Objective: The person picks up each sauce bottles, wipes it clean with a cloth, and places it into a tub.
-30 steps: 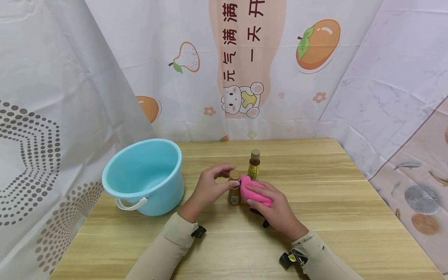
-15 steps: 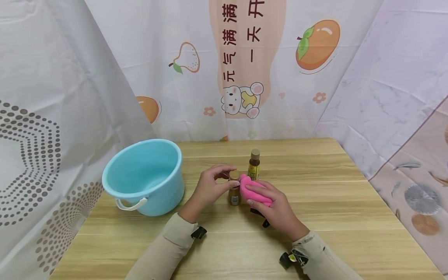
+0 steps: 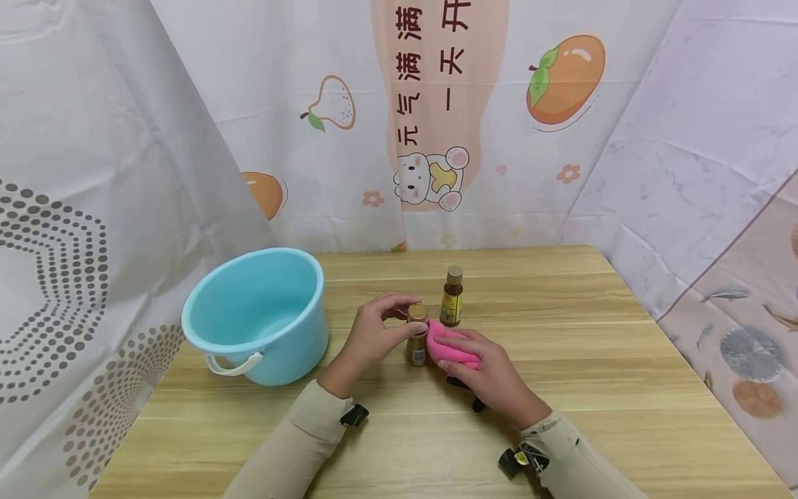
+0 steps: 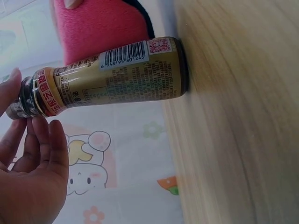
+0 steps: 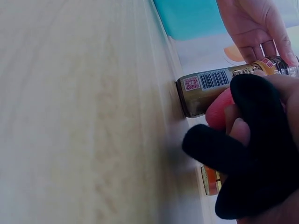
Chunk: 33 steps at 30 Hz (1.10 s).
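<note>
A small bottle (image 3: 418,350) with a gold label and gold-brown cap stands upright on the table. My left hand (image 3: 373,331) pinches it near the top, thumb on one side and fingertips on the other; the left wrist view shows the barcode on its label (image 4: 126,74). My right hand (image 3: 495,374) grips a soft pink plush piece (image 3: 450,348), which lies against the bottle's right side. Black plush parts (image 5: 254,126) of it stick out beneath that hand. Behind, a second dark bottle (image 3: 451,303) with a yellow label stands upright.
A light blue bucket (image 3: 293,353) with a white handle (image 3: 235,367) stands at the left of the wooden table (image 3: 592,333). Printed curtains (image 3: 349,166) hang behind the table and at both sides.
My right hand and the pink plush have slid slightly down along the bottle's side, uncovering more of the second bottle behind. My left hand and the gold-label bottle stay put.
</note>
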Motion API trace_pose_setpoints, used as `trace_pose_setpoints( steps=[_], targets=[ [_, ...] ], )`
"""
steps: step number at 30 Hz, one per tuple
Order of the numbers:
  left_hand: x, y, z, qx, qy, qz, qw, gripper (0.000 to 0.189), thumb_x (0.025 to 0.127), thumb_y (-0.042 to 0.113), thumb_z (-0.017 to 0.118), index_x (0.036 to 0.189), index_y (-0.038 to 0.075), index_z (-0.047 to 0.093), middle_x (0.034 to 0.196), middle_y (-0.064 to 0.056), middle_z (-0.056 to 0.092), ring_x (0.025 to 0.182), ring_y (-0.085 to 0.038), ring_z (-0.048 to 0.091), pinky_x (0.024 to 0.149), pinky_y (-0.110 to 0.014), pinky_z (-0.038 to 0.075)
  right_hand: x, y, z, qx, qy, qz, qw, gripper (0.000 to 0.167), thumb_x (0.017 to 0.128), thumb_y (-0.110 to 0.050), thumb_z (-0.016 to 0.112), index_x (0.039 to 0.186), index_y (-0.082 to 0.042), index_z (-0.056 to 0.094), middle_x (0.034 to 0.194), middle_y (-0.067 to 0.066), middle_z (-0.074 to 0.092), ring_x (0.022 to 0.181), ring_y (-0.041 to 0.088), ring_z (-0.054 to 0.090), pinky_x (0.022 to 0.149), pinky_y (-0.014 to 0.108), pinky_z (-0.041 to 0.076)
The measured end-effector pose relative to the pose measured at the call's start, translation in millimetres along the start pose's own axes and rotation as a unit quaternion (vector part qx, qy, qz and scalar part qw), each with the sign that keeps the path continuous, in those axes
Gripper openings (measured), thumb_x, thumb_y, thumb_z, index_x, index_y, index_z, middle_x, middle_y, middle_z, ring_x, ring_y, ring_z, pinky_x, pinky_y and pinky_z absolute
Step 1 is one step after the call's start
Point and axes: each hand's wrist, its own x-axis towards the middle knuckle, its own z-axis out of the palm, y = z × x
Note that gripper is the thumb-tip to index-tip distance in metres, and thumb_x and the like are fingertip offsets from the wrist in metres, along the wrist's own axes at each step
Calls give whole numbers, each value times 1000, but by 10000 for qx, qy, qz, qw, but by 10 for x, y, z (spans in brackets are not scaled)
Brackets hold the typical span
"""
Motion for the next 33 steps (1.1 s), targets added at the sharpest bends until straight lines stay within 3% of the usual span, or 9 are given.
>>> trace_pose_setpoints(
  steps=[11,20,26,33],
  targets=[
    [-3,19,-35,140,-84,-42,9999,37,87,31,86,122,26,74,117,9,72,103,-14,66,97,-48,59,4,12,18,-202,-113,190,9996,39,93,-37,79,131,-37,70,142,-9,61,134,21,58,99,28,57],
    [-10,55,-83,-115,-169,369,9991,27,97,23,75,123,17,75,124,-1,73,114,-22,67,96,-51,58,6,14,24,-195,-119,146,9996,40,93,-34,79,132,-38,70,142,-8,61,134,21,58,99,28,57],
    [-9,45,-85,-142,-159,358,9991,26,96,24,77,121,17,76,124,0,73,117,-20,67,95,-51,59,6,21,23,-220,-52,-33,9997,41,93,-35,78,133,-37,69,143,-8,60,133,21,58,100,30,57],
    [-3,37,-77,-198,-184,383,9989,27,96,24,77,122,17,76,123,0,72,115,-31,68,94,-50,59,-9,-13,7,-81,143,-219,9996,40,94,-36,78,134,-34,70,143,-4,60,129,22,62,95,28,59]
  ],
)
